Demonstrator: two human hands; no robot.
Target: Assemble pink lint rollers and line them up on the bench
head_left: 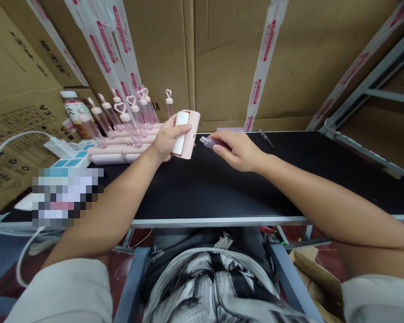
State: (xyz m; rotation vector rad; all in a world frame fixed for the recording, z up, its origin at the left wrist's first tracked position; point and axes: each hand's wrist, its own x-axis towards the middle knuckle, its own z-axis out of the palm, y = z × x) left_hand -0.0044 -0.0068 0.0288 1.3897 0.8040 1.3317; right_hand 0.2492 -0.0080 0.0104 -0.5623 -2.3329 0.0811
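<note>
Pointing inward, the left grip (168,140) clasps a pink case (191,142) and the right grip (225,148) pinches a purple tube (208,142).

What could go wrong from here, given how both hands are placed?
1. The small translucent purple bottle in the right hand has its narrow tip facing the pink-and-white plastic piece; if it holds liquid, a hard squeeze might drip onto the black tabletop.
2. The left hand, holding that piece, appears near the upright clear pink tubes with heart-shaped tops; a sideways move could knock one.
</note>
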